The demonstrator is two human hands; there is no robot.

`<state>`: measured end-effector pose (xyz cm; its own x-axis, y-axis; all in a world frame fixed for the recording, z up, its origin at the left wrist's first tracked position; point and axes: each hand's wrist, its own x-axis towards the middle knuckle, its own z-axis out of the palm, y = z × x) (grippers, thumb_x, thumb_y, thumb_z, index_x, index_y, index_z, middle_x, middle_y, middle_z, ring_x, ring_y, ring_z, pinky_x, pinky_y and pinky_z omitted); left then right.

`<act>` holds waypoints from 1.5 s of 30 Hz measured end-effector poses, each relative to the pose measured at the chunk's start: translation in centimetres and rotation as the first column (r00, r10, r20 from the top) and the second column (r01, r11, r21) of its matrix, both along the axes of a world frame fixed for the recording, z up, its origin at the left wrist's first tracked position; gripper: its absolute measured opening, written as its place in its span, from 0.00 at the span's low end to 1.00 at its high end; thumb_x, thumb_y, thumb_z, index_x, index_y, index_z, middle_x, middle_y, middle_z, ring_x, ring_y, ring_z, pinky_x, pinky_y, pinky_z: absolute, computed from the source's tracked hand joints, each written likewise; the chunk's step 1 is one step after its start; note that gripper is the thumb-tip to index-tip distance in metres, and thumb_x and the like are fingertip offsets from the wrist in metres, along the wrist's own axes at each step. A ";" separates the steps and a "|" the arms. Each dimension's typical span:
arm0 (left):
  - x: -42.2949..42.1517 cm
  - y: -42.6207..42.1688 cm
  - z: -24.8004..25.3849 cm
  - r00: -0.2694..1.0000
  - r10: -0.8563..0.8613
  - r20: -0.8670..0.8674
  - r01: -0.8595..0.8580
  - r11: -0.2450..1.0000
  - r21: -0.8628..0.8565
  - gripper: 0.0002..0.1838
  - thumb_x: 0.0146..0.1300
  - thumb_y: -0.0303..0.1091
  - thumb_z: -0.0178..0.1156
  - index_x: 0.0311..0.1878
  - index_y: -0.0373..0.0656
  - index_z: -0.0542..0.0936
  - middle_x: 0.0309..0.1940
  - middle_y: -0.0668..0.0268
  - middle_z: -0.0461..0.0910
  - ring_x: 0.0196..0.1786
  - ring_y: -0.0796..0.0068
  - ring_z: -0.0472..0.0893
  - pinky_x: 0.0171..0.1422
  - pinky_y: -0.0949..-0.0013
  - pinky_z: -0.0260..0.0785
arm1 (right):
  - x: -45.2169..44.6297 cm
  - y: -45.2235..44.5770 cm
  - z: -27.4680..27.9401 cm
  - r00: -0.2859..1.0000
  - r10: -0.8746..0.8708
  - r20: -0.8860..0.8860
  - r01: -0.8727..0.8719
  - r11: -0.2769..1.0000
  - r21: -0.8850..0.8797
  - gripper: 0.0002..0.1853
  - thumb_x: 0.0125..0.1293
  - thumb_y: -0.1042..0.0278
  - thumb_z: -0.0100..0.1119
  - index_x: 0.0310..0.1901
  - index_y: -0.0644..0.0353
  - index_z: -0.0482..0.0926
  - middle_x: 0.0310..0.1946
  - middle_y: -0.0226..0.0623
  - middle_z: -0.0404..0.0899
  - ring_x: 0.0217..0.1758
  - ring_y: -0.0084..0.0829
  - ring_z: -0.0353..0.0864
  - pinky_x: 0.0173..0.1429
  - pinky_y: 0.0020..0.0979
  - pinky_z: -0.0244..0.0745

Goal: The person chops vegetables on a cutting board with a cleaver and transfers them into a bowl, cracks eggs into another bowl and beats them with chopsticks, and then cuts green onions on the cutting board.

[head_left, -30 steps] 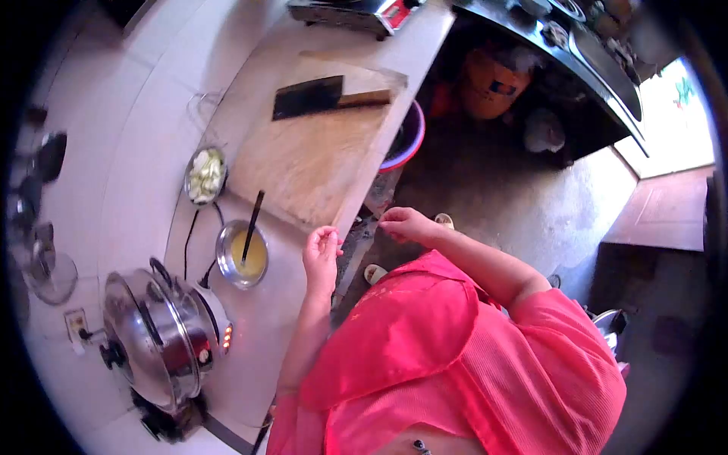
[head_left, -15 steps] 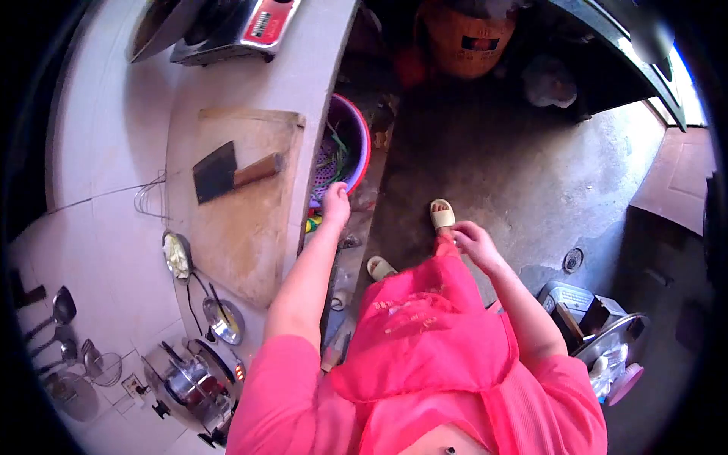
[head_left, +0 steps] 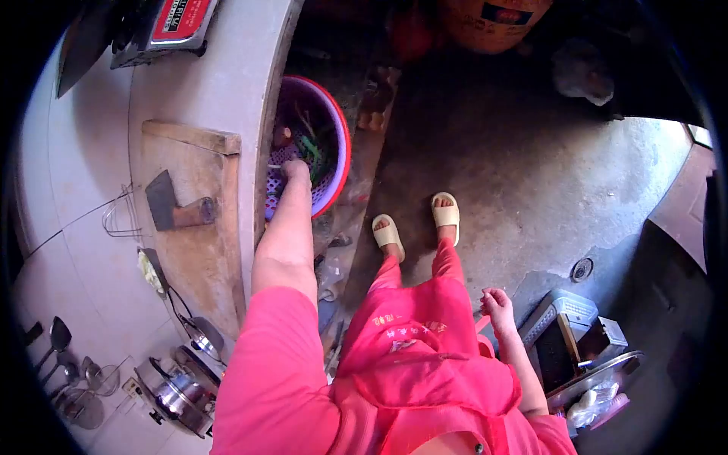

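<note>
My left hand reaches down into a purple basket with a red rim, beside the counter's edge. Its fingers point into the basket near something small and pale, and I cannot make out their grip. Green leafy bits lie in the basket. Low at my right side is my right hand, its fingers curled together; whether they hold anything is too small to tell. A cleaver rests on the wooden cutting board, left of my left arm.
A stove stands at the upper left. A steel pot and hanging utensils are at the lower left. An orange gas cylinder is under the counter. A grey crate with items sits on the floor at right.
My left hand has moved from near the board's edge down into the basket. My right hand has moved down and right to my side. The view has shifted toward the floor.
</note>
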<state>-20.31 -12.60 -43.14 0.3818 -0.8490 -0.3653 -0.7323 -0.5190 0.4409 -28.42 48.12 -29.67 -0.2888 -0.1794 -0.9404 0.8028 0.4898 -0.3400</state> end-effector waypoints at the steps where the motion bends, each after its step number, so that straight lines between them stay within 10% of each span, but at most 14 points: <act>1: -0.5 0.8 1.7 1.000 -0.003 -0.027 0.003 1.000 -0.003 0.29 0.60 0.48 0.59 0.53 0.31 0.70 0.53 0.49 0.74 0.53 0.55 0.76 0.56 0.59 0.68 | -0.1 -0.2 0.1 1.000 0.012 -0.005 -0.012 1.000 0.011 0.09 0.67 0.66 0.51 0.45 0.60 0.73 0.31 0.29 0.76 0.29 0.20 0.73 0.31 0.23 0.70; 3: -2.9 3.8 7.4 0.996 -0.007 -0.092 0.005 1.000 -0.016 0.33 0.59 0.50 0.59 0.61 0.36 0.65 0.59 0.52 0.70 0.57 0.58 0.73 0.59 0.61 0.65 | -0.5 -0.8 0.5 1.000 0.009 -0.008 -0.009 1.000 0.003 0.09 0.67 0.66 0.51 0.44 0.60 0.74 0.31 0.29 0.76 0.29 0.20 0.73 0.32 0.23 0.70; 4: 2.9 -0.9 -1.3 0.958 0.015 -0.288 -0.067 0.983 -0.172 0.34 0.58 0.50 0.60 0.61 0.37 0.65 0.59 0.53 0.69 0.57 0.57 0.73 0.59 0.59 0.66 | -1.0 -1.3 0.7 1.000 -0.007 -0.006 0.007 1.000 -0.012 0.09 0.67 0.65 0.51 0.44 0.59 0.74 0.30 0.29 0.75 0.30 0.20 0.73 0.32 0.23 0.70; 14: 8.3 -9.7 -11.0 0.629 0.566 -0.533 -0.504 0.819 0.274 0.15 0.62 0.35 0.51 0.50 0.44 0.77 0.51 0.62 0.78 0.54 0.65 0.75 0.55 0.63 0.68 | -1.0 0.6 -2.1 0.993 -0.110 -0.033 0.112 0.993 0.033 0.08 0.67 0.66 0.51 0.44 0.57 0.75 0.30 0.27 0.75 0.30 0.19 0.74 0.31 0.21 0.69; 18: -3.6 4.3 6.8 0.958 0.063 -0.281 -0.164 0.921 -0.353 0.13 0.64 0.32 0.52 0.49 0.35 0.70 0.48 0.53 0.75 0.50 0.62 0.74 0.56 0.63 0.65 | 0.6 1.9 -2.0 0.994 -0.105 -0.011 0.106 0.993 0.049 0.08 0.67 0.65 0.51 0.43 0.56 0.75 0.30 0.27 0.75 0.28 0.19 0.74 0.31 0.21 0.69; 24: -6.1 14.3 14.2 0.766 -0.248 -0.593 0.058 0.945 -0.321 0.06 0.66 0.28 0.52 0.43 0.40 0.68 0.42 0.62 0.76 0.44 0.74 0.76 0.48 0.67 0.70 | -0.2 0.3 -0.8 0.995 -0.097 -0.008 0.097 0.995 0.006 0.09 0.67 0.65 0.51 0.43 0.58 0.75 0.29 0.28 0.75 0.29 0.20 0.73 0.31 0.22 0.69; 29: -5.7 20.5 20.0 0.504 -0.864 0.007 0.721 0.416 -0.554 0.07 0.62 0.30 0.56 0.41 0.37 0.76 0.39 0.58 0.77 0.44 0.61 0.76 0.50 0.64 0.68 | -1.9 -1.0 1.3 0.990 -0.134 -0.051 0.129 0.988 -0.081 0.09 0.67 0.65 0.51 0.44 0.58 0.74 0.30 0.28 0.75 0.29 0.20 0.73 0.32 0.22 0.70; 31: -5.0 22.1 22.6 0.467 -0.883 -0.032 0.759 0.420 -0.498 0.07 0.61 0.31 0.58 0.39 0.38 0.76 0.38 0.57 0.77 0.44 0.58 0.77 0.48 0.62 0.69 | -2.7 -1.8 2.7 0.990 -0.127 -0.059 0.121 0.988 -0.092 0.09 0.67 0.65 0.51 0.44 0.58 0.74 0.30 0.28 0.75 0.30 0.20 0.74 0.32 0.23 0.70; 33: -4.9 24.7 25.5 0.629 -0.597 -0.498 0.526 0.798 -0.293 0.08 0.62 0.32 0.57 0.39 0.38 0.76 0.35 0.58 0.77 0.40 0.59 0.78 0.47 0.62 0.70 | -3.5 -2.6 4.3 0.990 -0.127 -0.058 0.120 0.987 -0.102 0.09 0.67 0.65 0.51 0.44 0.58 0.74 0.30 0.28 0.75 0.30 0.20 0.74 0.32 0.23 0.71; 37: -4.6 25.3 35.9 0.264 -0.954 -0.142 0.694 0.290 -0.658 0.07 0.63 0.29 0.57 0.42 0.37 0.76 0.32 0.64 0.81 0.36 0.73 0.80 0.48 0.70 0.71 | -5.7 -4.8 7.3 0.982 -0.054 -0.183 0.020 0.983 -0.180 0.08 0.67 0.66 0.51 0.44 0.58 0.74 0.30 0.29 0.76 0.29 0.20 0.74 0.32 0.22 0.70; 45: 6.3 22.3 59.5 0.722 -0.632 0.281 0.531 0.247 -0.811 0.13 0.55 0.29 0.65 0.45 0.41 0.79 0.34 0.58 0.82 0.34 0.64 0.80 0.39 0.65 0.71 | -10.6 -16.6 13.1 0.872 0.197 -0.448 -0.362 0.875 -0.321 0.08 0.67 0.67 0.52 0.44 0.60 0.75 0.28 0.27 0.75 0.27 0.18 0.72 0.29 0.21 0.68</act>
